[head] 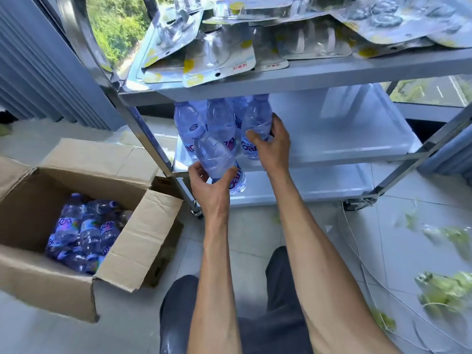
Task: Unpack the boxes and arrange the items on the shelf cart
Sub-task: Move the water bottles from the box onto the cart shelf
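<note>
My left hand (209, 183) grips a tilted clear water bottle (217, 159) with a purple cap, just in front of the cart's middle shelf (344, 139). My right hand (270, 141) holds an upright bottle (256, 121) standing on that shelf. Beside it stand several more bottles (189, 126) at the shelf's left end. An open cardboard box (76, 284) on the floor at the left holds several more bottles (84, 231).
The cart's top shelf (281, 77) is piled with blister-packed items (219, 57). The bottom shelf (306, 185) shows below. Green plastic scraps (444, 292) and a thin white cable (357, 251) lie on the tiled floor at the right. My knees are at the bottom.
</note>
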A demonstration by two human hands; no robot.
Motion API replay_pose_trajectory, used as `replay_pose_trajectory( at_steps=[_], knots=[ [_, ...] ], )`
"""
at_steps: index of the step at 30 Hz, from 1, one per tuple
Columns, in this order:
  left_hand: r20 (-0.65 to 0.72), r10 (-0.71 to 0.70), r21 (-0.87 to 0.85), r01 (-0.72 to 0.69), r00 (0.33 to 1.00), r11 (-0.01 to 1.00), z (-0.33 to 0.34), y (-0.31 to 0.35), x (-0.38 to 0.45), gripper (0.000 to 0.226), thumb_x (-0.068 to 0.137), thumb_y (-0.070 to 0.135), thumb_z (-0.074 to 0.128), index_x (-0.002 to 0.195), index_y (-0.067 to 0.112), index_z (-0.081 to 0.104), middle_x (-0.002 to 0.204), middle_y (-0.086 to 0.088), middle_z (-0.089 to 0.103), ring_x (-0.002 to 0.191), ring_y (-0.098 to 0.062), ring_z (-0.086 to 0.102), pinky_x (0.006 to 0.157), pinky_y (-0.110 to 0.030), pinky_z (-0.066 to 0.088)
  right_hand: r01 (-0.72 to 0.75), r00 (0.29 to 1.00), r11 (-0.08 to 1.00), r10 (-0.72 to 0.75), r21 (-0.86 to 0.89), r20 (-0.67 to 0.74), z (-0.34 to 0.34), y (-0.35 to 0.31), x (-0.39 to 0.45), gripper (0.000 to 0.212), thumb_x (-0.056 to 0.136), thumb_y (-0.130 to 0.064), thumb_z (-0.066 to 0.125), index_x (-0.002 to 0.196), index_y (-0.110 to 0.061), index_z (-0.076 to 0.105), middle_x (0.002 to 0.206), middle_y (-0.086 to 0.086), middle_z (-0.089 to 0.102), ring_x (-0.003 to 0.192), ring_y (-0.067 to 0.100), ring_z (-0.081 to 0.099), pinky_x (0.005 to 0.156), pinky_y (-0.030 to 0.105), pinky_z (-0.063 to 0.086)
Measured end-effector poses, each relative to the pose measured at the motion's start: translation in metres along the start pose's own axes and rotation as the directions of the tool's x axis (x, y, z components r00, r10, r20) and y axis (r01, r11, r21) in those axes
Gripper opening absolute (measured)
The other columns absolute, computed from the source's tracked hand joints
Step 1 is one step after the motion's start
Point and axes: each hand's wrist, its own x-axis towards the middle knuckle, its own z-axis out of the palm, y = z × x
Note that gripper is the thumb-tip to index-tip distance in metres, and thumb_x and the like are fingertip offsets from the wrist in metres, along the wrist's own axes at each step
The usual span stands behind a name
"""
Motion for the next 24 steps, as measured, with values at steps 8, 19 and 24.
replay_pose_trajectory(
  at_steps=[8, 19, 24],
  knots=[
    [0.034, 0.033, 0.055, -0.035, 0.999, 0.998, -0.001, -0.009, 0.012, 0.054, 0.063, 0.002, 0.083, 0.111, 0.008, 0.058, 0.108, -0.010, 0.067, 0.101, -0.025, 0.065, 0.080, -0.022, 0.055, -0.040, 0.994, 0.997, 0.047, -0.067, 0.104, 0.016, 0.014, 0.023, 0.069, 0.074, -0.017, 0.081, 0.137, -0.011, 0.054, 0.130, 0.003, 0.064, 0.118, 0.016, 0.060, 0.099, 0.036, 0.049],
    [0.298, -0.036, -0.078, 0.062, 0.954, 0.995, 0.028, 0.003, 0.007, 0.042, 0.072, -0.007, 0.074, 0.112, 0.007, 0.068, 0.101, -0.005, 0.073, 0.089, -0.016, 0.067, 0.079, -0.029, 0.055, -0.157, 0.847, 0.971, 0.040, 0.178, 0.529, -0.036, 0.012, -0.038, 0.065, 0.070, 0.017, 0.062, 0.122, -0.023, 0.060, 0.113, 0.000, 0.070, 0.106, 0.014, 0.065, 0.088, 0.023, 0.050],
    [0.441, -0.063, -0.111, 0.124, 0.895, 0.986, 0.033, 0.007, -0.004, 0.026, 0.087, 0.004, 0.065, 0.111, 0.013, 0.071, 0.106, -0.003, 0.074, 0.097, -0.015, 0.067, 0.081, -0.026, 0.053, -0.039, 0.879, 0.998, 0.054, -0.040, 0.475, -0.054, 0.007, -0.030, 0.057, 0.067, -0.007, 0.086, 0.118, -0.016, 0.062, 0.102, -0.004, 0.073, 0.091, 0.010, 0.068, 0.079, 0.023, 0.052]
  ],
)
